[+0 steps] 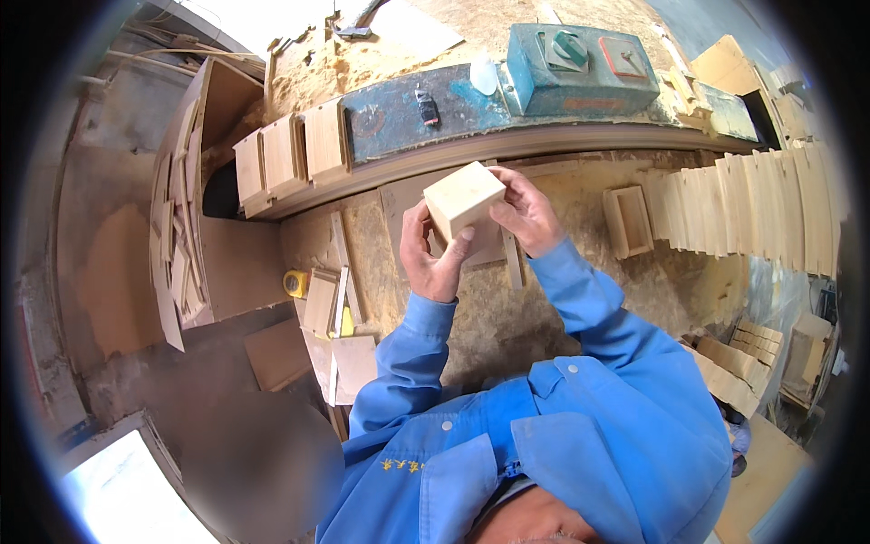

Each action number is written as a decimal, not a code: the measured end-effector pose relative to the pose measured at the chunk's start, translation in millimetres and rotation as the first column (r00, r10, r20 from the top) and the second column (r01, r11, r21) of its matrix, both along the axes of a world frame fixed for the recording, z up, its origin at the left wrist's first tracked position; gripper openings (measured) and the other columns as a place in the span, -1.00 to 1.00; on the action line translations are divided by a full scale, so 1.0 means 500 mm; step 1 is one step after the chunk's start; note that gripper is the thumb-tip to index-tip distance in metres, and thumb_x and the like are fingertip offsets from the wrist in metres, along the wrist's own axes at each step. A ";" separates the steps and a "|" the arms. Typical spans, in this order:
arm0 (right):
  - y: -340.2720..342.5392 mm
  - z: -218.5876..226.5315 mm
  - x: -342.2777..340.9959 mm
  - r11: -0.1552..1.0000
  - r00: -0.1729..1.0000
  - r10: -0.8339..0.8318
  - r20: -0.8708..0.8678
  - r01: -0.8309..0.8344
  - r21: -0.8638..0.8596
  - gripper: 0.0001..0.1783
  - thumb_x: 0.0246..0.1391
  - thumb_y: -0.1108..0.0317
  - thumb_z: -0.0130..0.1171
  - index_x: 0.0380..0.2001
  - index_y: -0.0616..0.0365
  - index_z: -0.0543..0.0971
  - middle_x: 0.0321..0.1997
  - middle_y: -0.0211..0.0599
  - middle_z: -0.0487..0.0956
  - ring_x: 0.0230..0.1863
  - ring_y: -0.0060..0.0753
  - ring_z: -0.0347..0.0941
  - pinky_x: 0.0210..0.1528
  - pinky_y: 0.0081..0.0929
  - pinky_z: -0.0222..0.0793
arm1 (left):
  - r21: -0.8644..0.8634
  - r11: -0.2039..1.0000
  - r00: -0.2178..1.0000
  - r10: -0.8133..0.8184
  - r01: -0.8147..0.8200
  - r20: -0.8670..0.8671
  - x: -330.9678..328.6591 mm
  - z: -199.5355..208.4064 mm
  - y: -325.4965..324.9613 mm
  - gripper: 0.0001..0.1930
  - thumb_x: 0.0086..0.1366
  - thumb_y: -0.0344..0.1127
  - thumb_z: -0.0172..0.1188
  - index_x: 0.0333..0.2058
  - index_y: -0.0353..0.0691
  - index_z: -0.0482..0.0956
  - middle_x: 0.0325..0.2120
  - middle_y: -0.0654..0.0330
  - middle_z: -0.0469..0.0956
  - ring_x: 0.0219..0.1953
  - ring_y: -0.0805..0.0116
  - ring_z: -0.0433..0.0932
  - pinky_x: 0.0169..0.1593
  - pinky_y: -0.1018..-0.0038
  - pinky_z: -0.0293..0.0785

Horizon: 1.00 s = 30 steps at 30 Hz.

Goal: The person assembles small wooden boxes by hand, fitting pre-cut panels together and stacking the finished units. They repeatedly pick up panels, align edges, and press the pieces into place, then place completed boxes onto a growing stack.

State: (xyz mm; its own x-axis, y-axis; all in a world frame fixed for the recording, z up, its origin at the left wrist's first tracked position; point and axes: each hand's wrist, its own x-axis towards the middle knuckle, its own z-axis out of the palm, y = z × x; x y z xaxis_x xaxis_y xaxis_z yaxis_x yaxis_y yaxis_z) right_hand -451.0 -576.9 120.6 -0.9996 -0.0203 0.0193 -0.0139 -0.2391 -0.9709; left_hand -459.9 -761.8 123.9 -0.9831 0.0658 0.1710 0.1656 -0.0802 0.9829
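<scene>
Both of my hands hold a pale wooden block (464, 195), shaped like a small box, over the bench in front of me. My left hand (433, 258) grips its left side, thumb at the lower edge. On the other side, the fingers of my right hand (530, 215) close round the right corner. The block is tilted, with its smooth top and one side showing; whether it is hollow underneath cannot be seen. Beneath my hands is a worn, dusty work surface (498, 317).
Beyond the block runs a long machine bed (390, 113) with a blue-green control box (580, 86). Wooden pieces (326, 140) stand at its left end. On the right are an open wooden box (627, 222) and a long row of wooden pieces (743, 208). A yellow tape measure (295, 284) lies left.
</scene>
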 end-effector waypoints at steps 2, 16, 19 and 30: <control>0.002 0.033 0.041 1.000 0.999 0.013 0.037 -0.012 -0.004 -0.09 0.19 -0.06 0.36 0.38 0.30 0.25 0.29 -0.08 0.46 0.31 -0.27 0.38 0.38 -0.32 0.24 | -0.137 0.990 0.990 -0.005 -0.015 -0.144 0.022 0.010 -0.008 -0.35 0.15 -0.22 0.51 0.16 -0.31 0.46 0.01 0.09 0.52 0.03 0.23 0.50 0.11 0.31 0.44; -0.043 0.029 0.120 0.993 0.994 -0.091 0.056 0.094 -0.070 0.15 -0.01 -0.01 0.56 0.44 0.21 0.09 0.28 -0.02 0.39 0.25 -0.19 0.41 0.25 -0.25 0.43 | -0.625 0.729 0.832 -0.140 -0.280 -0.536 0.066 0.048 -0.008 -0.29 -0.03 -0.28 0.52 0.14 -0.24 0.48 0.04 -0.01 0.52 0.09 -0.10 0.49 0.17 0.10 0.43; -0.047 -0.035 0.082 0.980 0.986 -0.132 0.100 0.145 -0.135 0.03 0.01 0.15 0.52 0.40 0.27 0.16 0.25 -0.07 0.43 0.24 -0.27 0.42 0.20 -0.25 0.48 | -0.724 0.640 0.850 -0.205 -0.258 -0.485 0.054 0.037 -0.006 -0.26 0.00 -0.24 0.53 0.18 -0.23 0.45 0.06 -0.01 0.52 0.13 -0.08 0.47 0.22 0.08 0.40; -0.079 -0.119 -0.006 0.935 0.862 -0.128 0.491 0.271 -0.231 -0.20 0.28 -0.09 0.23 0.40 0.07 0.20 0.13 0.05 0.53 -0.03 -0.05 0.64 -0.01 -0.12 0.64 | -0.342 0.939 0.969 0.113 -0.031 0.220 -0.006 -0.102 -0.064 -0.39 0.28 -0.17 0.41 0.20 -0.40 0.48 0.00 -0.07 0.61 -0.01 0.17 0.62 0.08 0.31 0.53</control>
State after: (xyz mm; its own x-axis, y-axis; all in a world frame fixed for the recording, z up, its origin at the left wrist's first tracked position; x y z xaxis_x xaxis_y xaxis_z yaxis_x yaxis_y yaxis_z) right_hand -453.8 -616.3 61.0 -0.8753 0.1157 -0.4695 0.3397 -0.5437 -0.7674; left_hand -463.1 -793.8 72.8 -0.9965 0.0066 -0.0830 -0.0784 0.2622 0.9618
